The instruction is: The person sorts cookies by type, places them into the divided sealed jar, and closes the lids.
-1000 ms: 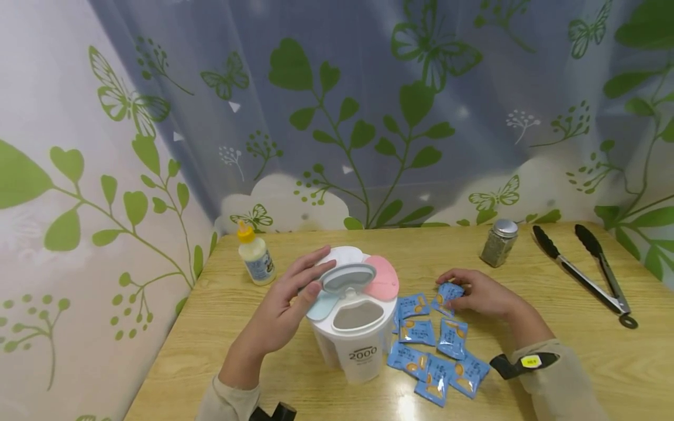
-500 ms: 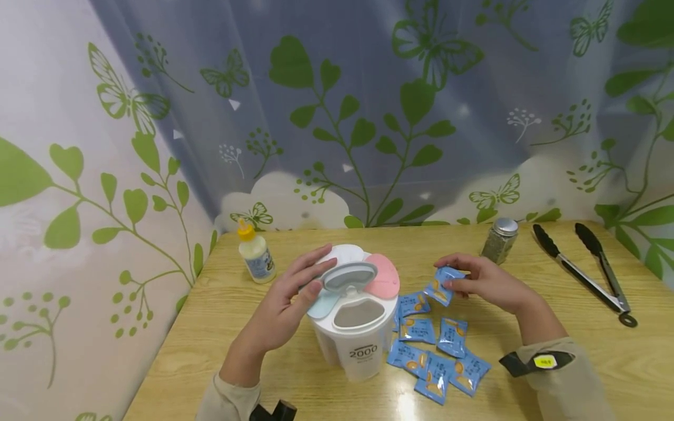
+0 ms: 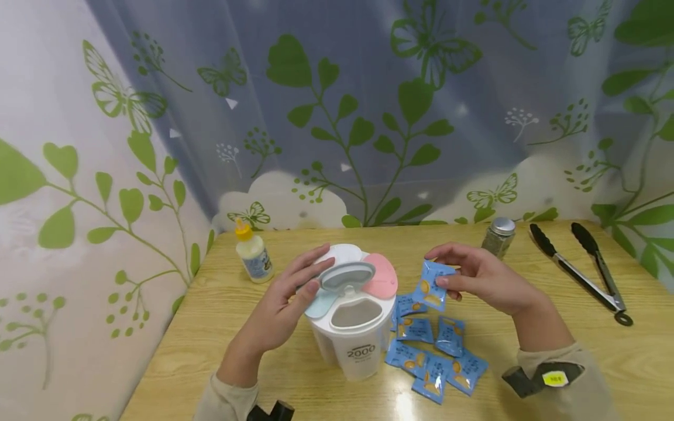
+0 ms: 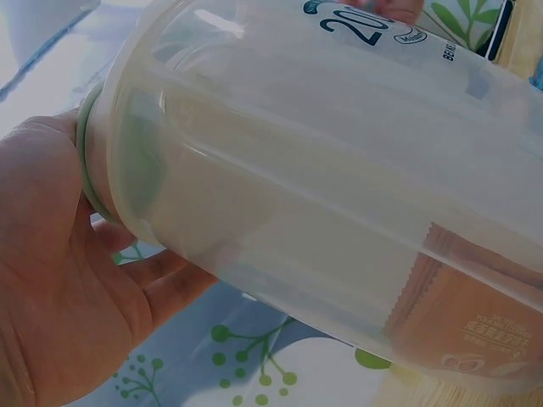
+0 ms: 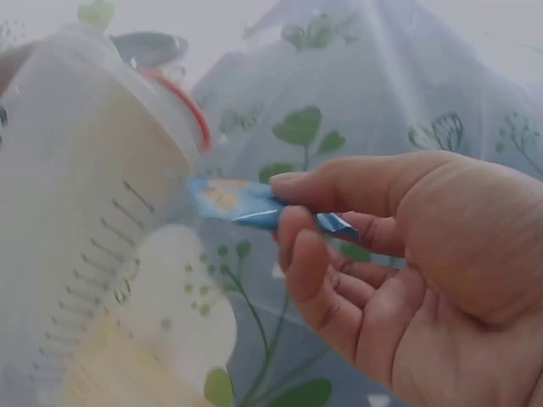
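Raised from beside the other blue packets [image 3: 415, 330] since a second ago, one packet [image 3: 433, 286] has come up with the right hand [image 3: 487, 278], which pinches it between thumb and fingers. It is in the air right of the container [image 3: 360, 358], not touching it. Nearly straight fingers of the left hand [image 3: 281, 301] rest on the container's top, beside the raised grey flap [image 3: 347, 275]. Bringing the packet across seems the step in hand — the next move likely calls for aiming it over the open mouth [image 3: 357, 314], then letting go.
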### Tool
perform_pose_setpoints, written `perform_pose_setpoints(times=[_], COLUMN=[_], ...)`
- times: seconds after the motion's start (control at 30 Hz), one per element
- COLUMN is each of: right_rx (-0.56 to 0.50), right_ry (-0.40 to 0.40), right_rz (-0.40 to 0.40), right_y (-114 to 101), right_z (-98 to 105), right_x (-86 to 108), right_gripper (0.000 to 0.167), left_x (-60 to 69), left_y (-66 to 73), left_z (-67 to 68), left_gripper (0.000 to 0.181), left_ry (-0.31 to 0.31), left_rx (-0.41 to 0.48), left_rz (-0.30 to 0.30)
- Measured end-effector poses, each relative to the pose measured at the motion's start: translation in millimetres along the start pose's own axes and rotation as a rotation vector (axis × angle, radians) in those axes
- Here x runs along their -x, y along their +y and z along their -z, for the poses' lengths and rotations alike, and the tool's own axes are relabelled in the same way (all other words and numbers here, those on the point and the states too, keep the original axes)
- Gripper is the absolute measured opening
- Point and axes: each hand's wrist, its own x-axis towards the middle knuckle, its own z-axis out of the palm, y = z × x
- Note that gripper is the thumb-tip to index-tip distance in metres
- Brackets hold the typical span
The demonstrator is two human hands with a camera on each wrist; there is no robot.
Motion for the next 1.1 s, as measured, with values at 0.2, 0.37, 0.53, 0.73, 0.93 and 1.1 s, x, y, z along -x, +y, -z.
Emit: perform_pose_setpoints(times=[0.2,0.37,0.53,0.73,0.93,1.1], right_rx=[-0.142,-0.327,-0.34,-0.31,-0.205,-0.179], right_ry=[0.041,0.109,0.221,0.329,0.279,0.248], right_rz=[0.111,0.155,0.192,0.218,0.252,0.253], right_y=[-20.4,-40.9,-49.6,-52.9,-53.7,-51.6], right_z=[-18.5,-43.5,-72.6,-102.7,-118.9,-119.3], right_x=[-1.7,-4.6,-13.2,-20.0,-20.5,-21.2], right_gripper=[0.035,0.036,0.034,0.033,0.03,0.025], left_x=[0.0,-0.1,0.7,0.6,0.7,1.4], left_y=[-1.3,-0.8,0.0,0.2,-0.2,0.6], left_z=[0.1,0.1,-0.1,0.4,-0.1,-0.4], left_gripper=[0.04,0.04,0.04,0.04,0.04,0.04], left_ry=[0.001,-0.003,-0.003,-0.002,-0.005,-0.005], left_rx=[-0.009,-0.005,0.001,0.001,0.005,0.005], left_rz=[-0.023,-0.022,-0.013,-0.012,-0.01,-0.003])
